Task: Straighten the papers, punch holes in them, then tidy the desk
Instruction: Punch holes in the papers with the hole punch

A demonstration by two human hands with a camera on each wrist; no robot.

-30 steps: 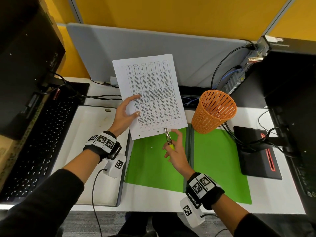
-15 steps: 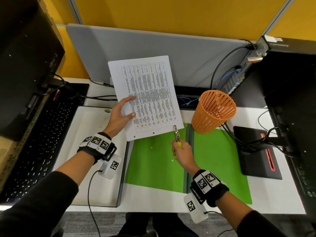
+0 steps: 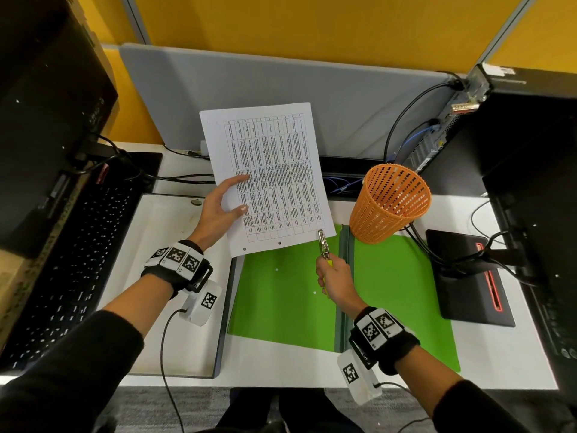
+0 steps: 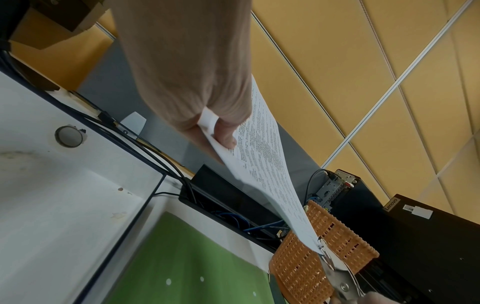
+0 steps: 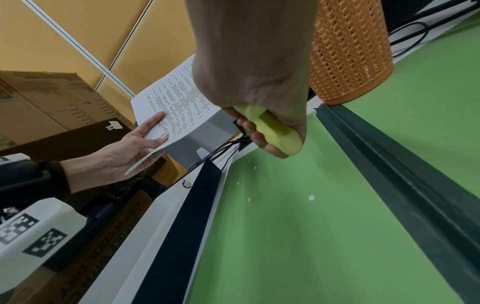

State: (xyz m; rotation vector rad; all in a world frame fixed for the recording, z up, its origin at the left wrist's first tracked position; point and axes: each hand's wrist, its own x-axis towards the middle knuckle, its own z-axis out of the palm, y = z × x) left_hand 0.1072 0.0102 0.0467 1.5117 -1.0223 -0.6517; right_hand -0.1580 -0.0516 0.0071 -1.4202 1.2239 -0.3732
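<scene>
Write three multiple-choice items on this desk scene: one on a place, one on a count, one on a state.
1. Where does the orange mesh basket stand?
A. at the far edge of the green folder, right of the papers
B. on the keyboard
C. in the white tray

2. How many punched holes show along the papers' near edge in the head view?
A. none
B. two
C. five

3. How are the papers held?
A. lying flat on the folder
B. lifted off the desk, held by the left hand, with the hole punch in the right hand at their near right corner
C. rolled up in the basket

Answers: 1 A, its base sits on the green sheet; 2 B, two dark dots show; 3 B, the head view shows them raised.
</scene>
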